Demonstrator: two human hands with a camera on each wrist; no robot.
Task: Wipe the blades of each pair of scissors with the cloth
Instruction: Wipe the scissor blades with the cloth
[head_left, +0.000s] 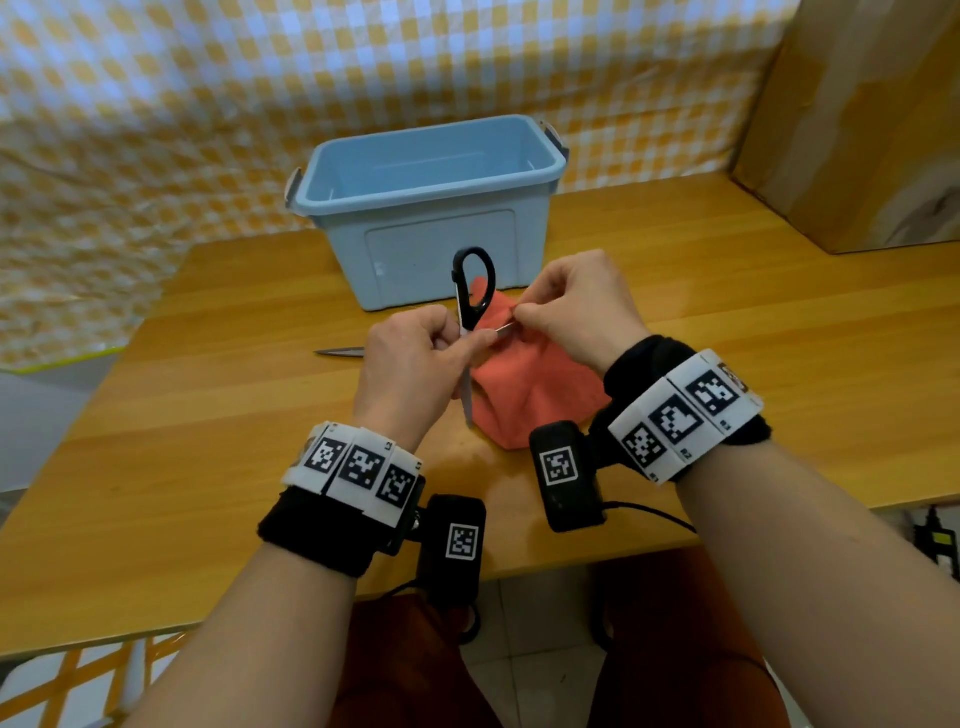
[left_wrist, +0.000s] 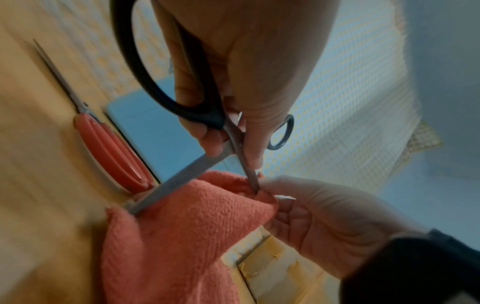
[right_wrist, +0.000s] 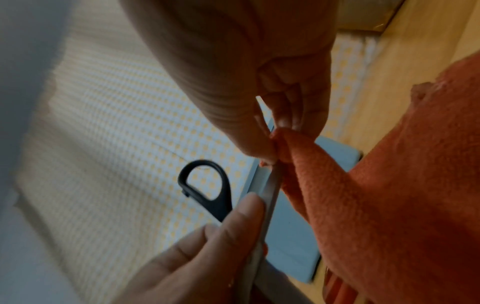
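Your right hand (head_left: 579, 306) pinches a fold of the coral-orange terry cloth (head_left: 524, 384) round one steel blade near its tip, thumb and fingertips closed tight on the fabric, so the cloth wraps both faces of the blade; this reads as a wiping stroke in progress. Your left hand (head_left: 410, 364) grips the black-handled steel scissors (head_left: 470, 296) at the pivot and blade roots, fingers curled round the metal, not through the loops; judged reason: holding close to the pivot steadies the open blades against the pull of the cloth. The scissors are held above the light wooden table (head_left: 234, 415), blades spread, handle loop upward. The rest of the cloth hangs down to the tabletop. The left wrist view shows what the head view hides: the second blade (left_wrist: 179, 183) lies bare across the cloth, apparently outside the pinch, and a second pair, red-handled scissors (left_wrist: 109, 152), lies closed on the table just beside the pale blue plastic storage bin (head_left: 426, 208). The head view gives only that pair's blade tip. The right wrist view confirms the pinch, cloth bunched at the fingertips (right_wrist: 285, 123). Whether the red pair has been wiped cannot be told.
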